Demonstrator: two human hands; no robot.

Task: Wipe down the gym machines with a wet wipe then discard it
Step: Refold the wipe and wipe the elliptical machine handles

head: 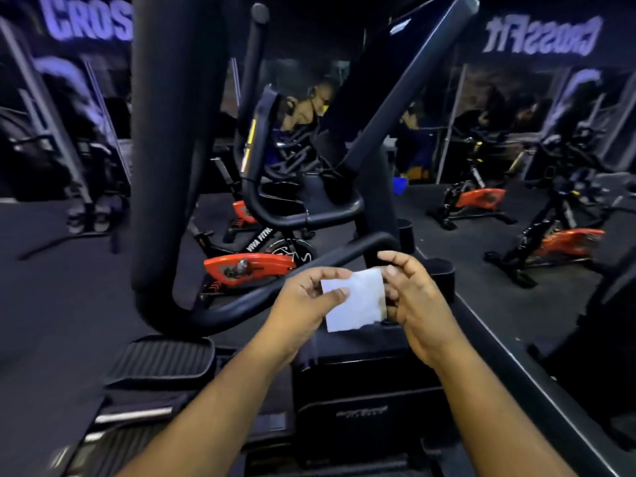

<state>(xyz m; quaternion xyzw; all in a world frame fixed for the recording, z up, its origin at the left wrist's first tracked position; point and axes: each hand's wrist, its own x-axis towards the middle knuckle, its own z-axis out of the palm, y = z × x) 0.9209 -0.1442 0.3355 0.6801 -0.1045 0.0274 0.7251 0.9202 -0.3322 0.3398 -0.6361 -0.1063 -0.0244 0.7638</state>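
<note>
While both hands hold the wet wipe (354, 299) spread in front of you, your left hand (306, 297) pinches its 9 o'clock edge under the thumb and your right hand (413, 297) pinches its 3 o'clock edge. The wipe hangs flat, touching no machine. The curved black handlebar (275, 290) passes just behind it, toward 11 o'clock. Recommendation: fold the sheet over your fingers, wrap it round the bar, then draw along its length with steady pressure.
</note>
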